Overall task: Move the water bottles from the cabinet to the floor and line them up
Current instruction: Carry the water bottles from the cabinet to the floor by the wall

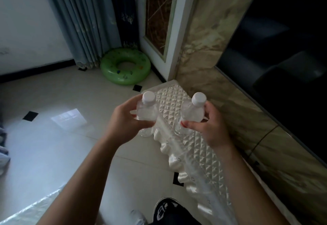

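Over cabinet (203,148) edge, floor (74,154) beside: left hand (123,120), right hand (208,129) grip bottles (146,112).

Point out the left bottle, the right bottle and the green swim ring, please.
left bottle (146,111): head view, clear shoulder under the cap.
right bottle (192,113): head view, clear shoulder under the cap.
green swim ring (123,77): head view, near side of the tube.

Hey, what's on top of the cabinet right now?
A white quilted cover with a frilled edge lies over the cabinet top. The right hand grips a bottle above it; whether its base touches cannot be told. The cabinet's own surface is covered.
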